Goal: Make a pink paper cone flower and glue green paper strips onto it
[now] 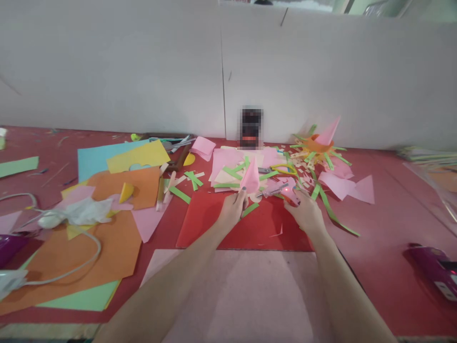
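My left hand [233, 206] is closed on a folded pink paper cone [251, 177], pinching it near its lower edge with the point upward. My right hand [304, 209] is wrapped round a hot glue gun [288, 191] with a small red light. The gun's thin nozzle points left, towards the base of the cone; I cannot tell whether they touch. Light green paper strips [233, 170] lie about the cone, one of them below it on a red sheet [228, 226]. Behind the glue gun rest yellow-handled scissors [285, 168].
At right stands a paper piece with an orange ring [316, 146], pink cone and green strips. Coloured sheets [114, 259] and a white cable [91, 264] cover the left side. A purple device [435, 271] lies right; a blurred upright dark object [250, 126] leans against the wall.
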Demonstrator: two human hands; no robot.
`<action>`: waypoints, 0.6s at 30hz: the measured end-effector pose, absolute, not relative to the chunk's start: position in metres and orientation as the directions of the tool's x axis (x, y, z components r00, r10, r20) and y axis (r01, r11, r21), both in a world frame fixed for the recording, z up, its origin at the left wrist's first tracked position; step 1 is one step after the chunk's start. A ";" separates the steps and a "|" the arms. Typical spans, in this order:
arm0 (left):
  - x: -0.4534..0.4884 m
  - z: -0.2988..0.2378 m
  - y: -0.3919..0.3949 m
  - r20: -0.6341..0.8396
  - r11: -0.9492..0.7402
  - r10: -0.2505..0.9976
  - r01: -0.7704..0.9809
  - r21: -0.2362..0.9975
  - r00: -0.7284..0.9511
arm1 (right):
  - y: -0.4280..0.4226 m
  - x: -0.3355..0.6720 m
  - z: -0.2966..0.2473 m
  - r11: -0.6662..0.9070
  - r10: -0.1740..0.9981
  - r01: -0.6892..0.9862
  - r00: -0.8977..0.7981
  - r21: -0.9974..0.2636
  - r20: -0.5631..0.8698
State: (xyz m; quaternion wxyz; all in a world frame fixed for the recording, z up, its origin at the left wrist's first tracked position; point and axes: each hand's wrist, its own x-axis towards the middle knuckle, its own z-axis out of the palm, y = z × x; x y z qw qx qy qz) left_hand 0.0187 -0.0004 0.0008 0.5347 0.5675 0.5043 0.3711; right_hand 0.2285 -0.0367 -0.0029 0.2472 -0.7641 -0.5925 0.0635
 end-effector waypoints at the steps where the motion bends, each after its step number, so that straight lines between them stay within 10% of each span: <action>1: 0.018 0.000 0.000 -0.113 0.074 0.969 0.177 0.981 0.221 | -0.037 0.228 -0.003 -0.169 0.937 0.876 0.285 -0.452 0.203; 18: 0.019 0.002 -0.001 -0.105 0.045 0.964 0.240 0.970 0.243 | -0.034 0.236 -0.013 -0.079 0.900 0.897 0.251 -0.434 0.355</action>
